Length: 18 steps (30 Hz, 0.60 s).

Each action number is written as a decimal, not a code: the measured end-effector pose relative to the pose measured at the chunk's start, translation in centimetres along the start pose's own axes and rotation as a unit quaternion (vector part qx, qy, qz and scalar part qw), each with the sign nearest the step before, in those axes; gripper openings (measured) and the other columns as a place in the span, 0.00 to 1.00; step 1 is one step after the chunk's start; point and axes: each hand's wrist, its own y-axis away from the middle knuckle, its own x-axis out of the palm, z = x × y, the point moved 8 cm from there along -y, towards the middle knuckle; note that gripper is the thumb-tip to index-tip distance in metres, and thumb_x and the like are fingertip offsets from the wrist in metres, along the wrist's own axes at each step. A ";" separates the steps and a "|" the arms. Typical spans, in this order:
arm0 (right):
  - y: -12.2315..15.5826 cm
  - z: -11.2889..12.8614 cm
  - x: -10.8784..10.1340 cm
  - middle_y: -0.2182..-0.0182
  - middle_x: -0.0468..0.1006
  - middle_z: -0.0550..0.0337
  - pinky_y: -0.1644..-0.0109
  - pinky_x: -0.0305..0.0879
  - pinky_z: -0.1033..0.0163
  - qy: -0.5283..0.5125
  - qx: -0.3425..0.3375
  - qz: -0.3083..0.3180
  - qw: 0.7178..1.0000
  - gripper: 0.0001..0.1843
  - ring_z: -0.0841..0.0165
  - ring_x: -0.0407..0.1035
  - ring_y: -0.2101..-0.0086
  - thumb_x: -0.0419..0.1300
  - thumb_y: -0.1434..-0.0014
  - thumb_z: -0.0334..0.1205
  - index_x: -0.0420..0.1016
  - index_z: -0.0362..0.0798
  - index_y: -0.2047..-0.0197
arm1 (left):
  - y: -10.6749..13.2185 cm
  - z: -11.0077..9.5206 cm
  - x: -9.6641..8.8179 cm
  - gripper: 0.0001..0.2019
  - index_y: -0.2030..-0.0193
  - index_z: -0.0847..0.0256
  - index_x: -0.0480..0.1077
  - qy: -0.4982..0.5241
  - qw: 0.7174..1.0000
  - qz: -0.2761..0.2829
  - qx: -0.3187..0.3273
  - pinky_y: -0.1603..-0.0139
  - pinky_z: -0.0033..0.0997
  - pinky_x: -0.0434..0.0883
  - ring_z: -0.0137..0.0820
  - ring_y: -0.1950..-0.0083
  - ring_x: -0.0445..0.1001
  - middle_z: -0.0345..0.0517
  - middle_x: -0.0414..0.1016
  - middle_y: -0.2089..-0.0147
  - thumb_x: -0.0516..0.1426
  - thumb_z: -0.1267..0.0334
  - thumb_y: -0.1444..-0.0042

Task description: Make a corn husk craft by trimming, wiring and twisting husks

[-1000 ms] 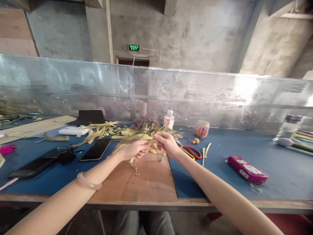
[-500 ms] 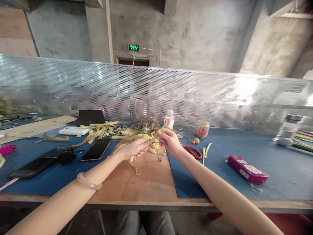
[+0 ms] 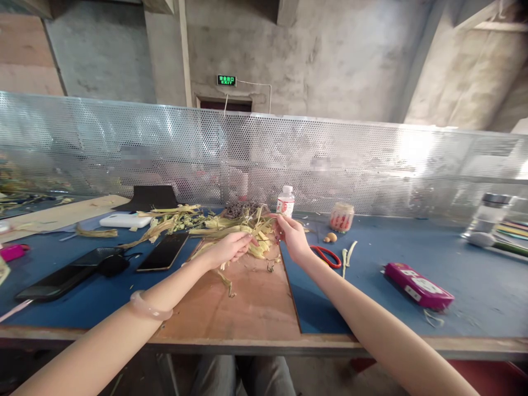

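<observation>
Over the wooden board (image 3: 231, 313), my left hand (image 3: 233, 248) is closed in a pinch on what looks like a strip of dried corn husk, its end mostly hidden by the fingers. My right hand (image 3: 292, 235) is a little apart to the right, thumb and fingertips pressed together. Whatever lies in that pinch is too small to make out against the husks behind. A loose pile of pale yellow-green corn husks (image 3: 259, 250) spreads behind and between both hands. Red-handled scissors (image 3: 328, 257) lie just right of my right wrist, partly hidden.
A white-capped bottle (image 3: 285, 201) and a jar (image 3: 341, 217) stand toward the perforated metal screen (image 3: 355, 165). At left lie a phone (image 3: 163, 252) and a black device (image 3: 61, 275). A magenta box (image 3: 418, 286) sits at right, with a clear flask (image 3: 489, 217) beyond.
My right hand has moved slightly right, away from my left hand, and the gap between them is wider. The left hand stays nearly in place, still pinching.
</observation>
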 end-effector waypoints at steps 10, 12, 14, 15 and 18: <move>-0.1 0.0 -0.6 0.80 0.63 0.68 0.81 0.57 0.70 0.052 -0.019 -0.044 0.997 0.18 0.77 0.53 0.83 0.58 0.49 0.55 0.72 0.46 0.69 | 0.5 -0.7 0.5 0.15 0.60 0.63 0.64 0.015 1.000 0.012 -0.007 0.83 0.21 0.46 0.20 0.81 0.45 0.33 0.47 0.77 0.47 0.52 0.41; 0.1 0.4 -0.4 0.80 0.63 0.68 0.81 0.57 0.70 0.054 -0.023 -0.040 0.998 0.18 0.78 0.54 0.83 0.58 0.50 0.55 0.71 0.46 0.71 | 0.5 -0.8 0.6 0.15 0.61 0.63 0.63 0.015 1.000 0.011 -0.006 0.83 0.21 0.46 0.20 0.81 0.45 0.33 0.47 0.78 0.47 0.52 0.41; 0.2 0.7 0.1 0.80 0.64 0.68 0.81 0.57 0.70 0.067 -0.028 -0.025 0.997 0.18 0.78 0.54 0.83 0.59 0.50 0.55 0.70 0.47 0.71 | 0.5 -0.8 0.6 0.15 0.62 0.63 0.63 0.010 1.000 0.008 -0.008 0.83 0.21 0.46 0.20 0.81 0.45 0.32 0.47 0.78 0.48 0.51 0.41; 0.3 0.8 0.4 0.81 0.63 0.69 0.81 0.56 0.70 0.078 -0.029 -0.012 0.996 0.18 0.78 0.55 0.83 0.59 0.50 0.55 0.70 0.47 0.71 | 0.5 -0.8 0.6 0.15 0.63 0.63 0.62 0.006 1.000 0.006 -0.010 0.83 0.21 0.46 0.20 0.81 0.45 0.32 0.47 0.78 0.48 0.51 0.42; 0.5 0.7 1.3 0.83 0.62 0.70 0.82 0.56 0.70 0.104 -0.030 0.027 0.994 0.17 0.77 0.56 0.84 0.60 0.51 0.54 0.68 0.47 0.73 | 0.5 -0.7 0.6 0.16 0.65 0.63 0.62 -0.007 1.000 0.005 -0.012 0.83 0.21 0.47 0.20 0.81 0.46 0.32 0.47 0.78 0.48 0.49 0.43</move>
